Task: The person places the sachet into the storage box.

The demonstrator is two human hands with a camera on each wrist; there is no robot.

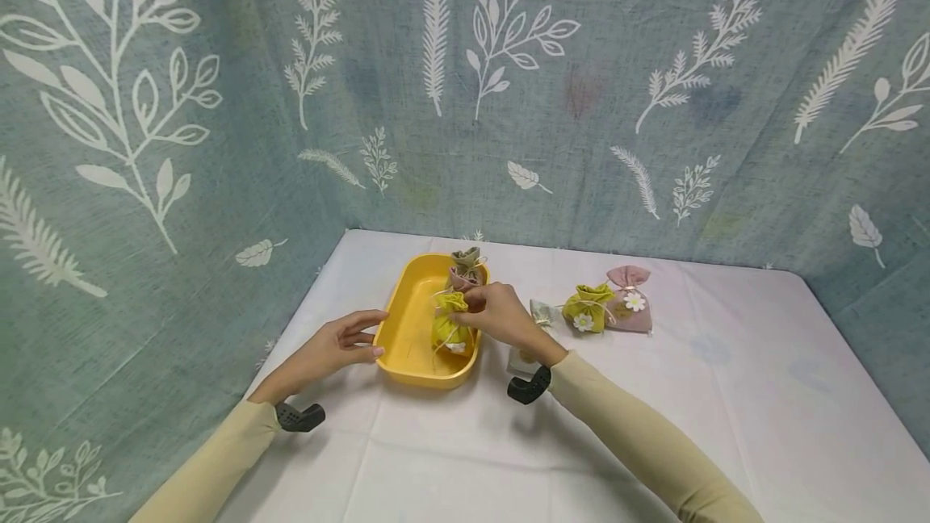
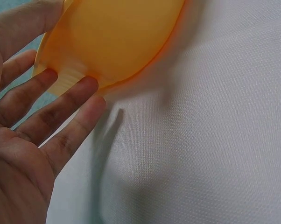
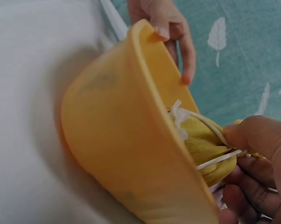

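Observation:
A yellow-green drawstring pouch (image 1: 449, 331) with a white flower is pinched at its neck by my right hand (image 1: 508, 317), low inside the yellow plastic basin (image 1: 407, 317). In the right wrist view, thumb and fingers close on the gathered neck of the pouch (image 3: 206, 144) beside the basin wall (image 3: 117, 140). My left hand (image 1: 337, 345) touches the basin's left side with spread, fairly straight fingers. The left wrist view has its fingertips (image 2: 90, 84) against the outer wall. Behind the held pouch, a pink pouch (image 1: 462, 279) and a grey-green pouch (image 1: 466, 258) lean in the basin.
Right of the basin lie another yellow-green pouch (image 1: 588, 311), a pink pouch (image 1: 630, 309) with a white flower and a pale grey pouch (image 1: 542, 313). A pale item (image 1: 521, 362) is partly hidden by my right wrist. Patterned cloth (image 1: 508, 144) hangs behind the white table (image 1: 450, 458).

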